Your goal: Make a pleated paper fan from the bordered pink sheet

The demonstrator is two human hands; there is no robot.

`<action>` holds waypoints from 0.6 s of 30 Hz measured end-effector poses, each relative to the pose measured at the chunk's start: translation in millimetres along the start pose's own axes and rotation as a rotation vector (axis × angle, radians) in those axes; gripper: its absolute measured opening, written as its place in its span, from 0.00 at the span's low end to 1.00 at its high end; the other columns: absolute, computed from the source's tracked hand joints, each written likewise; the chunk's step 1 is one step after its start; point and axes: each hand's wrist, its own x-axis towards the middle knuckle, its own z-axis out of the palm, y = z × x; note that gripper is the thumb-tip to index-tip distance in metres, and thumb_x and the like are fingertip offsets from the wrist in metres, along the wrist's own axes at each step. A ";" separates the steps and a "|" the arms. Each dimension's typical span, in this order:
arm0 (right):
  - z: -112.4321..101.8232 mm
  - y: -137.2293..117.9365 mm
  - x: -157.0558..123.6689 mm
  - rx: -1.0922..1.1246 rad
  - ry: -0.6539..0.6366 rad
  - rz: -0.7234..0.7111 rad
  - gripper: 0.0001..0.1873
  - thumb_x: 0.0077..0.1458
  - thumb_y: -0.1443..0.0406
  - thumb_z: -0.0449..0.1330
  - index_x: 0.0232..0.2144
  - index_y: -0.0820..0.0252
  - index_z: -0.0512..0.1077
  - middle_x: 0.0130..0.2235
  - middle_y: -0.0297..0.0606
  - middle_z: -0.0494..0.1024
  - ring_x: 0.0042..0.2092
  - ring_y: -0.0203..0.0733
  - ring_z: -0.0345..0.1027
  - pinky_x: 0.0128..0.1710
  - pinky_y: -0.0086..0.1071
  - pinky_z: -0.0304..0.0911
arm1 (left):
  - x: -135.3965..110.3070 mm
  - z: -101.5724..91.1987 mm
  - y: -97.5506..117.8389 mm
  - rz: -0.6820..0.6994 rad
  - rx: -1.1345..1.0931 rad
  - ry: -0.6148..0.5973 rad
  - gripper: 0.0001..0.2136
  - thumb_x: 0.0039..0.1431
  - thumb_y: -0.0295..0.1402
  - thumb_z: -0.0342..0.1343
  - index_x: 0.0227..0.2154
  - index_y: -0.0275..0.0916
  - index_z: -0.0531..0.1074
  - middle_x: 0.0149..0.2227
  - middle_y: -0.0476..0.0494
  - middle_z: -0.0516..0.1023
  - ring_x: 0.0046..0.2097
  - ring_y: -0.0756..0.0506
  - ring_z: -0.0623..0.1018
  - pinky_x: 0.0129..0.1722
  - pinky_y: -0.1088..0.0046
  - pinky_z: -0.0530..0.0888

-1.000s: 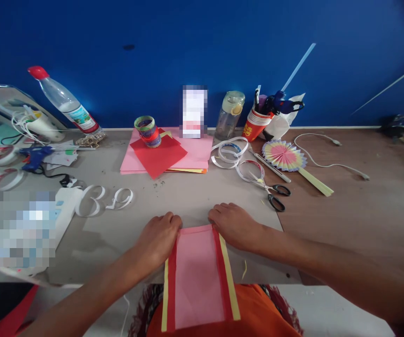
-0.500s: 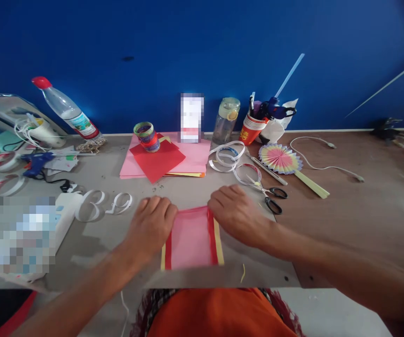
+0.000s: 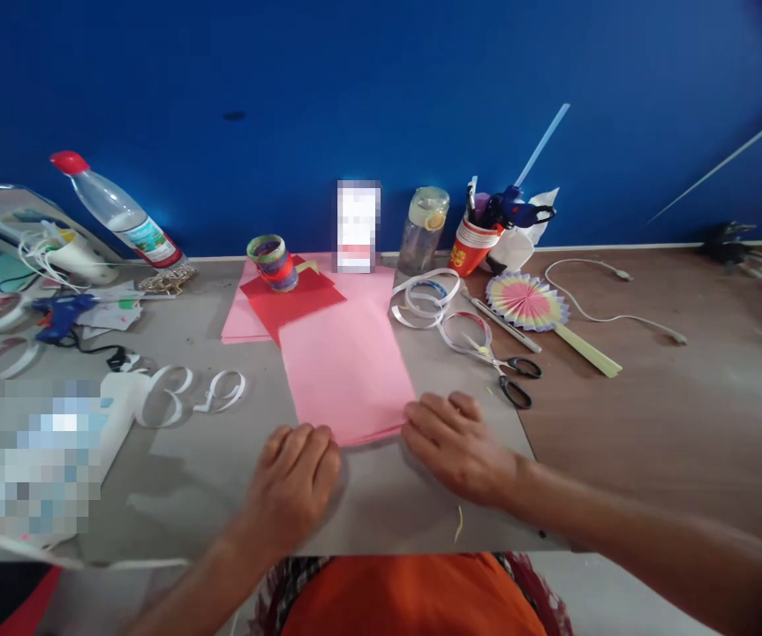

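Head view: both hands are flat, palms down, gripping nothing. Left hand (image 3: 294,477) touches the near left corner of the pink paper (image 3: 347,367), right hand (image 3: 460,442) the near right corner. It lies flat mid-desk (image 3: 222,459), far end over the red sheet (image 3: 291,300), scissors (image 3: 509,375) off to the right.

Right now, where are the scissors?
Head view, right of centre: the scissors lie just beyond the right hand, between it and the paper fan, black handles pointing right.
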 end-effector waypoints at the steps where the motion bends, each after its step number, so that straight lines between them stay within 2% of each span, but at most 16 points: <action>1: 10.2 -5.6 -8.4 0.042 -0.024 0.004 0.11 0.61 0.73 0.48 0.32 0.61 0.69 0.37 0.41 0.72 0.42 0.42 0.60 0.41 0.37 0.50 | -8.0 7.5 6.7 0.019 -0.035 0.011 0.10 0.61 0.20 0.45 0.32 0.37 0.70 0.34 0.43 0.77 0.39 0.44 0.73 0.45 0.64 0.66; 3: 24.5 -13.8 -19.8 0.108 -0.091 0.011 0.12 0.61 0.73 0.48 0.31 0.61 0.69 0.36 0.41 0.71 0.41 0.42 0.59 0.41 0.37 0.50 | -18.6 16.6 15.8 0.036 -0.073 -0.029 0.11 0.61 0.20 0.43 0.32 0.37 0.69 0.34 0.43 0.76 0.37 0.44 0.72 0.43 0.64 0.67; 6: 33.0 -18.5 -25.2 0.161 -0.127 0.013 0.13 0.62 0.72 0.47 0.30 0.62 0.68 0.33 0.40 0.70 0.37 0.42 0.59 0.39 0.37 0.50 | -22.7 19.3 20.1 0.025 -0.096 -0.081 0.11 0.60 0.19 0.44 0.31 0.37 0.69 0.32 0.43 0.75 0.36 0.45 0.71 0.40 0.65 0.68; 10: 34.1 -19.1 -22.5 0.217 -0.141 0.044 0.12 0.61 0.73 0.47 0.30 0.63 0.68 0.31 0.40 0.69 0.33 0.41 0.57 0.36 0.36 0.50 | -20.7 17.9 19.5 -0.006 -0.131 -0.129 0.10 0.60 0.18 0.45 0.31 0.37 0.68 0.30 0.43 0.73 0.34 0.45 0.70 0.37 0.67 0.69; 14: 30.8 -20.4 -18.0 0.215 -0.170 0.103 0.11 0.61 0.74 0.47 0.38 0.66 0.69 0.32 0.41 0.70 0.34 0.41 0.58 0.36 0.36 0.51 | -21.6 19.0 19.7 -0.018 -0.168 -0.179 0.09 0.59 0.18 0.46 0.35 0.35 0.69 0.31 0.43 0.72 0.34 0.44 0.69 0.36 0.66 0.69; 18: 27.6 -20.4 -14.2 0.170 -0.253 0.100 0.08 0.59 0.72 0.51 0.29 0.61 0.68 0.30 0.39 0.69 0.32 0.41 0.57 0.35 0.36 0.51 | -23.6 20.1 18.6 -0.020 -0.206 -0.204 0.09 0.60 0.19 0.46 0.35 0.34 0.70 0.31 0.42 0.72 0.34 0.44 0.70 0.35 0.66 0.69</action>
